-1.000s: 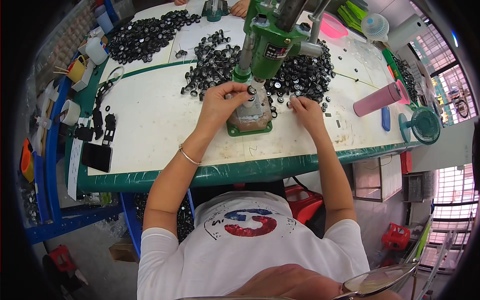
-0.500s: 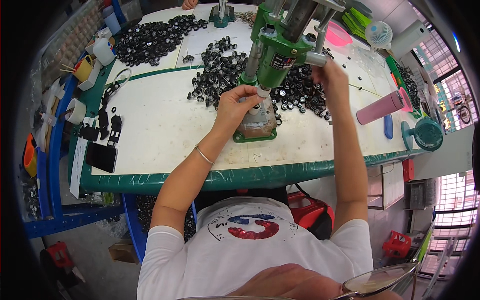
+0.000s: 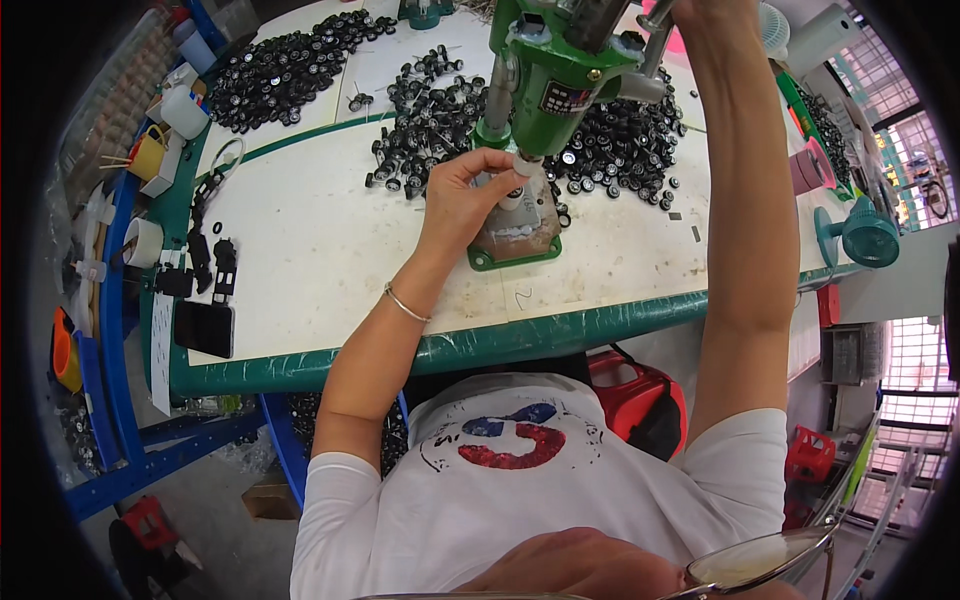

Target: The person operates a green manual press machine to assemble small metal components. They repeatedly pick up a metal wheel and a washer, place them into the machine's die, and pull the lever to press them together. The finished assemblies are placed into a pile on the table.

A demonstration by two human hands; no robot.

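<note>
A green bench press (image 3: 560,75) stands on the table in front of me, its base plate (image 3: 515,240) under the ram. My left hand (image 3: 468,195) is closed in a pinch beneath the ram, thumb and forefinger on a small white round piece (image 3: 524,166). The fingertips partly hide what sits under that piece. My right hand (image 3: 718,12) is raised at the top edge, beside the metal lever rod (image 3: 657,35) of the press. Its fingers are largely cut off, so their grip does not show. Small black wheels (image 3: 430,120) with thin axles lie heaped behind the press.
More black wheels (image 3: 290,70) are piled at the far left, and others (image 3: 625,150) lie right of the press. A phone (image 3: 203,330) and dark straps rest at the left edge. A green fan (image 3: 868,235) and a pink tumbler (image 3: 806,170) stand at the right.
My right hand has risen from beside the press's side shaft to the top edge of the picture. My left hand keeps its pinch under the ram. The view has shifted slightly.
</note>
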